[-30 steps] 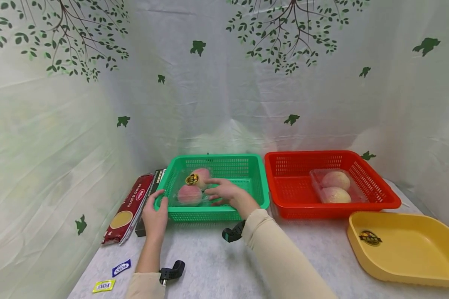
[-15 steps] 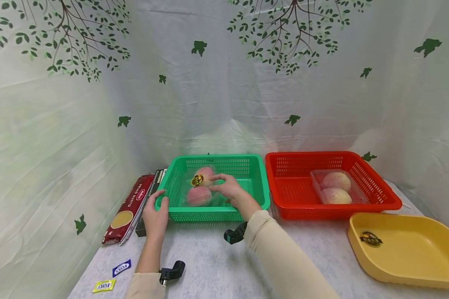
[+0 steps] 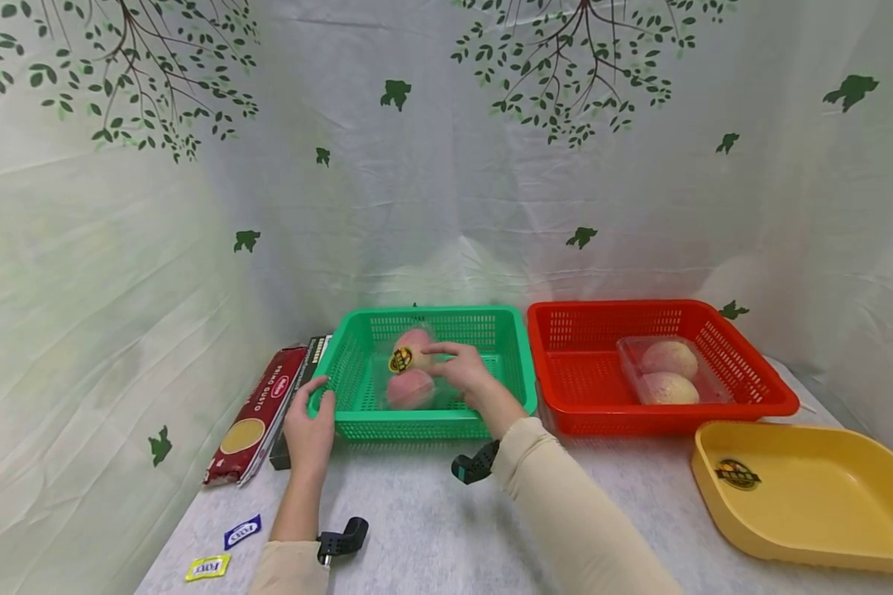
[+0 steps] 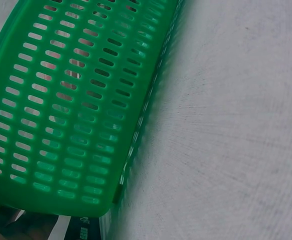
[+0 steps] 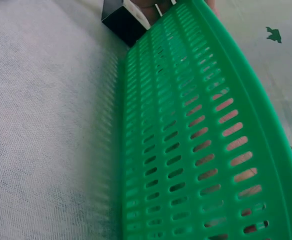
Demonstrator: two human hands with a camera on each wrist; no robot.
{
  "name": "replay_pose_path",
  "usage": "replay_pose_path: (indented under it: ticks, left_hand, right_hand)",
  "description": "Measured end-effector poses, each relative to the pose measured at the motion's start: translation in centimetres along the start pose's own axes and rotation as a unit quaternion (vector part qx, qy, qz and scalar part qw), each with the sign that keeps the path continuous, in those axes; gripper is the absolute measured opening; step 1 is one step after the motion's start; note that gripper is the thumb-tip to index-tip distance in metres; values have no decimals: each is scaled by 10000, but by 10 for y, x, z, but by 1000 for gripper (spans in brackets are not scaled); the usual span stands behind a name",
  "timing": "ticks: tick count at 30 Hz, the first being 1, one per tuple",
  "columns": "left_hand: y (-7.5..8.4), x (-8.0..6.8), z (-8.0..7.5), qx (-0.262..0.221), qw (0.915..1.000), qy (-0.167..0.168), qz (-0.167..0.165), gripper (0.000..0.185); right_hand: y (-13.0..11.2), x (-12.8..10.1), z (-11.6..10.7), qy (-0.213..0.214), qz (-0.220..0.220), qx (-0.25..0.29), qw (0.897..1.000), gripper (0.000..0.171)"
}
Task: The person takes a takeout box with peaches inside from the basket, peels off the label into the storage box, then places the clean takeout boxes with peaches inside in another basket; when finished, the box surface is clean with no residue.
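Observation:
A clear plastic pack of pinkish peaches (image 3: 409, 388) with a dark round sticker lies in the left half of the green basket (image 3: 417, 418). My right hand (image 3: 463, 373) reaches over the basket's front rim and grips the pack by its right side. My left hand (image 3: 309, 426) holds the basket's front left corner, fingers outside and thumb by the rim. In the left wrist view the perforated wall of the green basket (image 4: 71, 100) covers most of the picture, with part of my left hand (image 4: 23, 227) low at the left. The wall hides the pack's underside.
A red basket (image 3: 565, 407) with another pack of pale peaches (image 3: 668, 370) stands to the right. In front of it sits a yellow tray (image 3: 841, 504). A red pasta packet (image 3: 256, 417) and a black box (image 3: 279, 454) lie at left, near two small sachets (image 3: 242, 531).
My right hand has drawn the peach pack rightward inside the green basket, a short way from the left wall. The left hand keeps its place on the corner.

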State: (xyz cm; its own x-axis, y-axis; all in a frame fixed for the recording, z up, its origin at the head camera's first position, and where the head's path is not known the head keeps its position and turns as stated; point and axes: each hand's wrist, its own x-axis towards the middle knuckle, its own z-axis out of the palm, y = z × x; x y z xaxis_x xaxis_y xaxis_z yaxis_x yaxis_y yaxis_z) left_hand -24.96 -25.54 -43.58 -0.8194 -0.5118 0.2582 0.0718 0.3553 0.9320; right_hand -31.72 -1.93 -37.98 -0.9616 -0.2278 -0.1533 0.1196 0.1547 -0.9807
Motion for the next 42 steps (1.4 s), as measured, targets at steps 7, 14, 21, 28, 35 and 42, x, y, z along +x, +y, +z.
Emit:
replay_pose_path:
  ticks: [7, 14, 21, 28, 35, 42]
  left_hand:
    - [1, 1, -1, -14, 10000, 16, -3, 35]
    - [2, 1, 0, -32, 10000, -6, 17, 34]
    - [4, 1, 3, -46, 10000, -23, 16, 35]
    - [6, 1, 4, -59, 10000, -63, -9, 35]
    - [4, 1, 2, -25, 10000, -59, -75, 35]
    - [3, 0, 0, -39, 9999, -29, -108, 35]
  right_hand:
    - [1, 0, -5, -94, 116, 162, 9998, 36]
    - [-3, -4, -14, 12, 406, 623, 9972, 41]
    - [-2, -7, -30, 157, 415, 940, 9946, 38]
    - [-9, -19, -48, 263, 283, 1268, 9912, 39]
    - [-19, -38, -61, 152, 229, 1465, 9888, 36]
    - [-27, -62, -71, -165, 67, 1605, 9869, 37]
